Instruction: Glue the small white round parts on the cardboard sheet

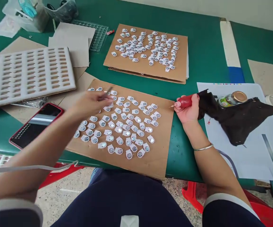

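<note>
My left hand (86,102) is blurred over the left part of a brown cardboard sheet (150,164). Its fingers are pinched together, and a thin grey tip (109,90) shows beside them, too smeared to name. Many small white round pieces (126,127) with silvery ring faces and short tabs lie spread over that sheet. At the sheet's right edge, my right hand (188,108) is wrapped around a small red squeeze bottle (186,101). The bottle's pink nozzle has a thin needle tip pointing left, toward the sheet.
Farther back, more such pieces sit on stacked cardboard (174,77). A white foam tray (27,74) and a phone (36,126) are at left, plastic tubs (30,19) behind. Black cloth (238,119) and a gold-lidded jar (233,98) rest on white paper (250,160) at right.
</note>
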Demonstrator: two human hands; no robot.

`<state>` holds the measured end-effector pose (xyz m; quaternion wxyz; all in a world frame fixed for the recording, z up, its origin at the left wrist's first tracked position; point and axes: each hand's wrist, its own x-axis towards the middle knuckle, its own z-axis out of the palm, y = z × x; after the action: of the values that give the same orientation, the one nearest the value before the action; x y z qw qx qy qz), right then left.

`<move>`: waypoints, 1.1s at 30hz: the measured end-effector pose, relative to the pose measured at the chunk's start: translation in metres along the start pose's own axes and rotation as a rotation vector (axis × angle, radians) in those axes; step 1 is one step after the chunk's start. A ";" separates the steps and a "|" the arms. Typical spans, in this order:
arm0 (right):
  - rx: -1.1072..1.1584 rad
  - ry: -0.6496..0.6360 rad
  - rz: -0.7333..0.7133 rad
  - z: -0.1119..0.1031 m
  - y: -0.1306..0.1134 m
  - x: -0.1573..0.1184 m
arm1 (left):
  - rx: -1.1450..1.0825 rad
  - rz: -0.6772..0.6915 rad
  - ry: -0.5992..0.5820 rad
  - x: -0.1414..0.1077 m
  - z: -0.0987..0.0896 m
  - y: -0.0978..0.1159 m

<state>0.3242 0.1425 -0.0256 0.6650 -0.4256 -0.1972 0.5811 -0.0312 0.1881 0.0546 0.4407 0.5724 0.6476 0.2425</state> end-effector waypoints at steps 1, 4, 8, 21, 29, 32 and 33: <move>0.003 -0.003 0.000 0.000 0.000 0.000 | 0.079 0.078 -0.099 0.005 0.025 0.011; 0.009 -0.006 0.004 -0.001 0.000 0.001 | 0.080 0.170 -0.257 0.013 0.082 0.021; 0.003 -0.007 0.003 -0.001 -0.001 0.001 | 0.092 0.224 -0.251 0.010 0.115 0.012; -0.030 -0.019 0.004 0.004 -0.004 -0.001 | 0.192 0.322 -0.169 0.001 0.126 0.003; -0.037 -0.020 0.002 0.002 -0.002 -0.001 | 0.219 0.308 -0.150 -0.003 0.118 0.005; -0.038 -0.014 0.003 0.002 -0.002 -0.001 | 0.255 0.363 -0.149 -0.005 0.116 0.008; -0.038 -0.014 0.003 0.002 -0.002 -0.001 | 0.267 0.381 -0.156 -0.006 0.115 0.009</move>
<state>0.3240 0.1421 -0.0228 0.6545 -0.4343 -0.2121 0.5814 0.0706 0.1628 0.0066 0.3560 0.7543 0.5184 0.1886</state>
